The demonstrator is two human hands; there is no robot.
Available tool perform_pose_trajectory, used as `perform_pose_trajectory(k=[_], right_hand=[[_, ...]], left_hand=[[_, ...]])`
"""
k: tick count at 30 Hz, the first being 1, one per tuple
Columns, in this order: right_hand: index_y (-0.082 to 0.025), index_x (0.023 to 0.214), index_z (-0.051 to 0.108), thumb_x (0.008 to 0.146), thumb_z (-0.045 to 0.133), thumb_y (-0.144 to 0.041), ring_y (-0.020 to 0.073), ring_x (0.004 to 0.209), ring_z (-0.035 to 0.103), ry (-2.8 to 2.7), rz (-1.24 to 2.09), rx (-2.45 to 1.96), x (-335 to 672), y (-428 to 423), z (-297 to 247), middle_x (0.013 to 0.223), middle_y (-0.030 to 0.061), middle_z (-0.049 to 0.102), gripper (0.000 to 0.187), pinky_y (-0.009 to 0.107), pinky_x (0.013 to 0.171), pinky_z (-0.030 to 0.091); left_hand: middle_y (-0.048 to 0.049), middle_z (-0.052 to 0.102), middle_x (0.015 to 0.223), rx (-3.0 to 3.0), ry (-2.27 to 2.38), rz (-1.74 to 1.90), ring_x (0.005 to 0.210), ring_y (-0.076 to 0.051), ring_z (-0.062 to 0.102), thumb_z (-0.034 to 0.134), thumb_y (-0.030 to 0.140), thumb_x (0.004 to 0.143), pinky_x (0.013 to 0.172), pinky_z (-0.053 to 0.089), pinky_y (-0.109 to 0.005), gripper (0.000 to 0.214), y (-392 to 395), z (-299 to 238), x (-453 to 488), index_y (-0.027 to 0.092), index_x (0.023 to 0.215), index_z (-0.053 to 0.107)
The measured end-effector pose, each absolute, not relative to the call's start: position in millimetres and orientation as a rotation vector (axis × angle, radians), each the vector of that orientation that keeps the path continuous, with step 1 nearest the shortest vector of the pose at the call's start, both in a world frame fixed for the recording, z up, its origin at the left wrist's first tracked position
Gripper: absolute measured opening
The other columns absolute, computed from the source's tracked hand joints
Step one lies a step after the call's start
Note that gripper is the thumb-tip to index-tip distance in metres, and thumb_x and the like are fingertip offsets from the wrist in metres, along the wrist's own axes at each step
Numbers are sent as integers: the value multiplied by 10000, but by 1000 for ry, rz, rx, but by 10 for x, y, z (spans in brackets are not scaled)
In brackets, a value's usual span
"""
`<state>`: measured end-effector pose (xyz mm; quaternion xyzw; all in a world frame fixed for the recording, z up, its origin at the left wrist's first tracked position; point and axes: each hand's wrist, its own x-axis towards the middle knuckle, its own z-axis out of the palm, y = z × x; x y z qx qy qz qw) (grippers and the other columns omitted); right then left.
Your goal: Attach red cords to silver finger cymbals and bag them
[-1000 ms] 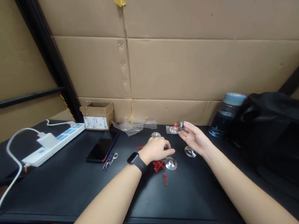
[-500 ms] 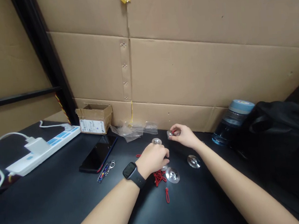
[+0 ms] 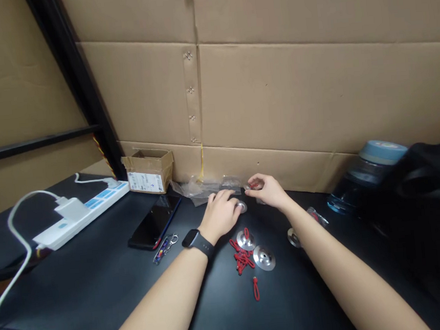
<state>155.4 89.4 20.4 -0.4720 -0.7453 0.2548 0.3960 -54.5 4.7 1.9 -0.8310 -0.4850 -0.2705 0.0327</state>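
Observation:
My left hand (image 3: 220,214), with a black watch on its wrist, reaches over clear plastic bags (image 3: 192,189), fingers stretched forward and thumb apart. Beside its thumb lies a small silver finger cymbal (image 3: 241,206), partly covered. My right hand (image 3: 267,190) pinches a shiny item with red cord (image 3: 253,185), mostly hidden by the fingers; it looks like a cymbal in clear plastic. Closer to me are a cymbal with a red loop (image 3: 245,240), a bare cymbal (image 3: 264,258), a pile of red cord loops (image 3: 242,259) and a single loop (image 3: 256,288).
Another cymbal (image 3: 293,237) and a clear packet with red inside (image 3: 317,217) lie by my right forearm. At left are a phone (image 3: 155,222), a keyring (image 3: 164,249), a small cardboard box (image 3: 149,172) and a power strip (image 3: 103,197). A water bottle (image 3: 363,178) and black bag (image 3: 436,218) stand right.
My left hand has moved forward from above the cymbals to the plastic bags, uncovering the looped cymbal and cord pile. My right hand stays pinched near the back. The view has shifted slightly.

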Motion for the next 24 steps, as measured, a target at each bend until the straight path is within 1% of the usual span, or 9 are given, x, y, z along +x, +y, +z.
perform_pose_trajectory(k=[2,5,7,10,12,15,19,22,24], right_hand=[[-179,895,689,633,852,-385,199,768,678,-1829,664,-1182,1627,861,275,861,52,744,370,348,761,559],[-175,900,700,638,863,-406,202,771,678,-1793,651,-1173,1767,702,380,873,64,748,386,352,750,564],[-180,908,706,653,867,-407,207,777,680,-1796,653,-1170,1875,542,427,871,67,751,377,351,743,564],[-186,924,707,673,864,-396,213,809,689,-1770,687,-1187,2027,314,441,889,68,759,363,360,784,563],[-188,927,708,686,855,-394,220,835,693,-1732,684,-1216,2098,217,412,914,72,762,350,366,805,562],[-195,910,709,689,846,-372,226,830,695,-1745,613,-1255,2128,162,342,914,67,760,314,368,793,559],[-206,887,707,688,832,-336,221,791,698,-1781,507,-1267,2067,96,273,857,45,751,269,353,757,556],[-207,906,704,714,807,-345,207,769,696,-1715,515,-1276,2032,-36,257,871,43,749,257,325,702,556],[-209,931,703,730,792,-344,194,759,691,-1716,490,-1254,2034,-127,264,896,43,745,258,307,676,554]], left_hand=[[-121,543,1513,-2555,-1524,-777,1433,-315,422,462,407,1032,1088,363,-519,338,96,-65,-530,230,1178,710],[-165,450,1586,-2549,-1563,-717,1485,-358,345,424,456,1034,1118,323,-592,420,139,-148,-474,199,1259,669],[-178,465,1573,-2556,-1603,-689,1486,-381,338,391,465,1039,1126,298,-632,456,155,-171,-443,194,1298,649],[-165,502,1549,-2580,-1659,-669,1489,-389,329,343,482,1046,1126,277,-667,487,188,-176,-432,213,1327,637],[-154,462,1582,-2578,-1676,-668,1507,-386,297,330,499,1044,1127,269,-678,501,223,-174,-439,221,1319,643],[-140,414,1617,-2579,-1698,-655,1523,-388,264,338,507,1036,1133,241,-698,503,277,-181,-448,224,1314,647],[-141,515,1546,-2592,-1743,-640,1516,-391,270,349,484,1035,1145,208,-697,490,298,-191,-449,228,1356,615],[-142,575,1488,-2539,-1706,-709,1490,-368,330,374,449,1037,1156,241,-642,451,271,-143,-453,230,1359,600],[-154,579,1474,-2438,-1626,-857,1441,-349,412,400,392,1036,1153,287,-594,421,238,-70,-455,212,1370,583]])
